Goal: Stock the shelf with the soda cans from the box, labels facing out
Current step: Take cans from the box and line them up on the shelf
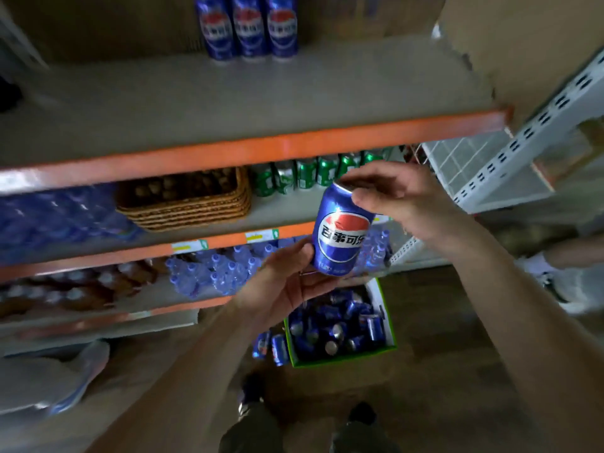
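Three cans (248, 26) on shelf (228, 93), upper centre, labels out. One can (341, 228) mid-frame, left hand (287, 279) grip beneath, right hand (389, 191) pinching rim. Box (340, 325) below, many left.

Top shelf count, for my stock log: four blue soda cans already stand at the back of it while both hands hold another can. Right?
Not quite. The head view shows three blue soda cans at the back of the top shelf, not four. The rest holds: the left hand and right hand hold another can.
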